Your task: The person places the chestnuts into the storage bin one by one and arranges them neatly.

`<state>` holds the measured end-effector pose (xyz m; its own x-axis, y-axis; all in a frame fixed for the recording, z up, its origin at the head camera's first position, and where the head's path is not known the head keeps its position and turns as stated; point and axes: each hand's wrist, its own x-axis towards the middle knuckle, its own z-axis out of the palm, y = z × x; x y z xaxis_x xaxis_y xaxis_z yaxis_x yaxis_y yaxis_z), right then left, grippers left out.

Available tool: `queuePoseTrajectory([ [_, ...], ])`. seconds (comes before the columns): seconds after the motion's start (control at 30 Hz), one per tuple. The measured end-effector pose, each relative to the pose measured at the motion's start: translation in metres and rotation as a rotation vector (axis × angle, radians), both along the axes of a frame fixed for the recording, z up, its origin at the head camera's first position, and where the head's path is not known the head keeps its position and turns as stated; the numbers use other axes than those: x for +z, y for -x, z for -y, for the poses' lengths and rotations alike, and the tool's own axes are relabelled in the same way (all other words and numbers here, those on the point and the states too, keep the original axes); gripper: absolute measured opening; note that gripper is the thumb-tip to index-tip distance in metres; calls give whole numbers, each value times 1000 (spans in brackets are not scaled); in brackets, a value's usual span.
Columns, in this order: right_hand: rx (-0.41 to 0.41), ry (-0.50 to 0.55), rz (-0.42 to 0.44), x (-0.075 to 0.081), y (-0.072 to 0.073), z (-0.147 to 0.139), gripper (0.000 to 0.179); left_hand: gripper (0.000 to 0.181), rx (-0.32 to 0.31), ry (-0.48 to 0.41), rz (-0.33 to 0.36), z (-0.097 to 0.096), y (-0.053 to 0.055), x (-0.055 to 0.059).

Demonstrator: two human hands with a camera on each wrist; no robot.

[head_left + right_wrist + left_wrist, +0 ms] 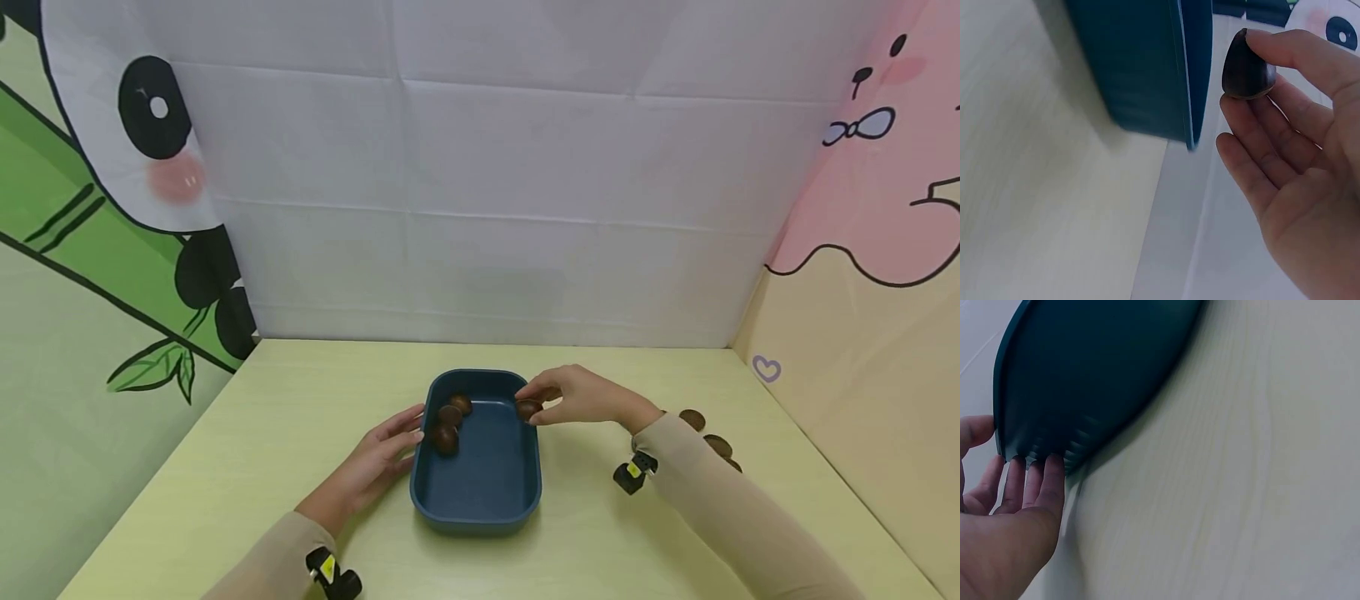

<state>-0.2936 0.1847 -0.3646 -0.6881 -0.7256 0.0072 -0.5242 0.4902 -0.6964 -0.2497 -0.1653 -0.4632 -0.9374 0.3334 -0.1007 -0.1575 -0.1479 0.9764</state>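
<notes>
Tray (482,483) holds brown chestnuts (446,440) near its left wall.

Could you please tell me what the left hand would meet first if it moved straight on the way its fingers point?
The left hand would probably meet the blue tray at its left side, where the fingertips seem to touch it, though depth is unclear.

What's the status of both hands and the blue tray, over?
Right hand pinching a brown nut by the blue tray's right rim. Left hand touching its left side. Brown nuts inside, left. No obstruction seen.
</notes>
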Motion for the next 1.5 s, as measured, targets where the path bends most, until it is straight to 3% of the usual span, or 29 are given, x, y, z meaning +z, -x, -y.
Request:
queuePoseTrajectory([
  [0.47,138,19,-54,-34,-7,68,40,60,18,-12,4,-1,0,-1],
  [0.73,159,-21,-135,-45,-13,92,36,60,-7,-13,-3,-1,1,1],
  [1.23,218,-138,-250,-66,-16,117,34,59,12,-4,12,-2,0,1],
  [1.5,199,-125,-306,-67,-18,118,30,60,9,-14,9,-1,0,1],
])
